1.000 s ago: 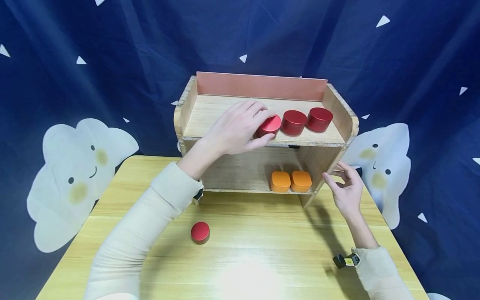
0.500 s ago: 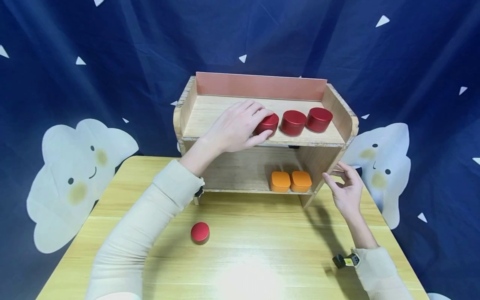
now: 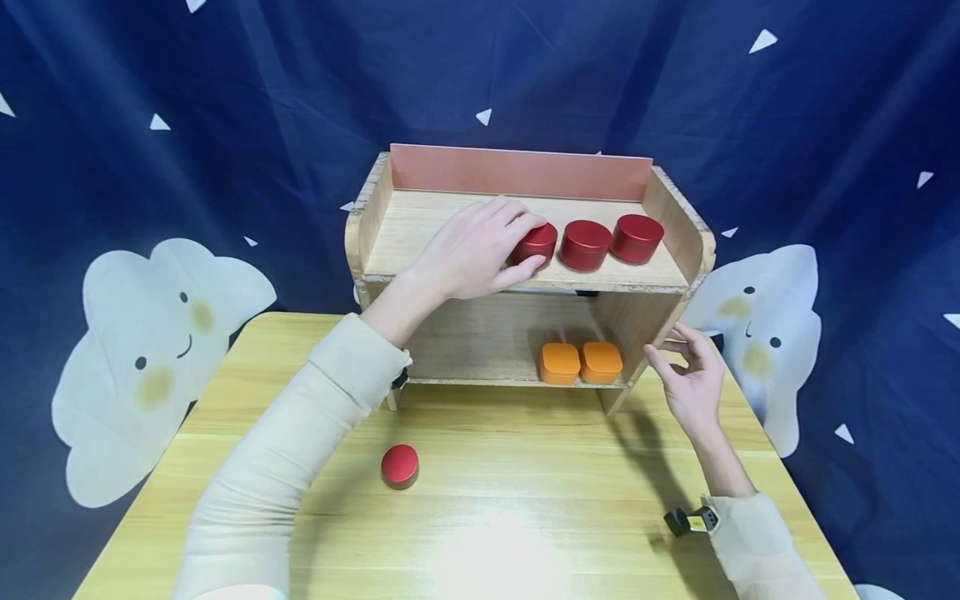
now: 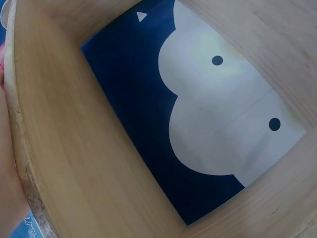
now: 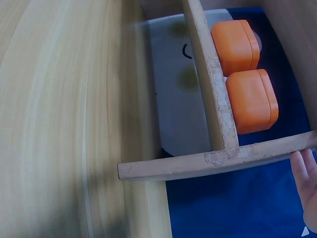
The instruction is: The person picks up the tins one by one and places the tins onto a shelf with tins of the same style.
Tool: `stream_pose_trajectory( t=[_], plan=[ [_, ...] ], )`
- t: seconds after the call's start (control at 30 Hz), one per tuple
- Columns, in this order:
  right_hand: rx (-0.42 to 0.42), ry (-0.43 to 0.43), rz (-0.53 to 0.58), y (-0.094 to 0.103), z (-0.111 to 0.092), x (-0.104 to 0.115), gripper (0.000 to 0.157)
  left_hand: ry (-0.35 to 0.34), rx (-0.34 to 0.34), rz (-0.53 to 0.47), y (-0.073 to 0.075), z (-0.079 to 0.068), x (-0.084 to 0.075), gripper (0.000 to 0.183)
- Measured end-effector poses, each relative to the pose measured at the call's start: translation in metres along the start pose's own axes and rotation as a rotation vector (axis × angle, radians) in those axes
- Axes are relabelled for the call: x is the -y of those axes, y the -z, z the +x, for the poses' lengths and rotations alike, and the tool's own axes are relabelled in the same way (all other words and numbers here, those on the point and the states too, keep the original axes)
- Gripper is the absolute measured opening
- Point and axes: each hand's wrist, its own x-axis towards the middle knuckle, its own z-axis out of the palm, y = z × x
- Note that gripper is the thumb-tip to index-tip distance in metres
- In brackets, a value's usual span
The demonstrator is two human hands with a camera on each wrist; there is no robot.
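Note:
My left hand (image 3: 480,250) reaches over the front of a small wooden shelf (image 3: 442,208) and grips a round red tin (image 3: 538,242) standing on the top board. Thumb and fingers are on either side of that tin, and the hand hides its left part. Two more red tins, a middle one (image 3: 586,245) and a right one (image 3: 637,238), stand to its right. My right hand (image 3: 696,379) touches the shelf's right side panel with its fingertips. In the right wrist view its fingers (image 5: 298,171) lie against the panel's outer face.
Two orange square tins (image 3: 560,363) (image 5: 252,101) sit at the right of the lower board. Another red tin (image 3: 401,466) lies on the wooden table (image 3: 480,450), in front and left of the shelf. A dark blue cloth (image 3: 300,108) with clouds hangs behind.
My left hand has shifted slightly left with the red tin, widening the gap to the middle tin. The tin's top now sits a little further back. My right hand stays put.

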Motion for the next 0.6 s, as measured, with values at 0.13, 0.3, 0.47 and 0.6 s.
stream_pose_trajectory(
  t=[0.13,0.3,0.47,0.6],
  plan=[
    [0.002,0.002,0.008,0.0,0.0,0.0,0.05,0.025,0.016,-0.023,0.0,0.001,0.0,0.049],
    [0.006,0.007,0.004,0.001,0.001,-0.001,0.05,0.051,0.017,-0.039,0.0,-0.002,0.0,0.066],
    [0.009,0.013,0.005,0.002,0.0,-0.003,0.05,0.024,-0.034,-0.009,-0.001,-0.008,-0.002,0.074],
    [0.006,0.009,-0.011,0.002,0.001,-0.003,0.05,0.001,-0.073,-0.004,-0.001,-0.016,-0.003,0.074]
  ],
)
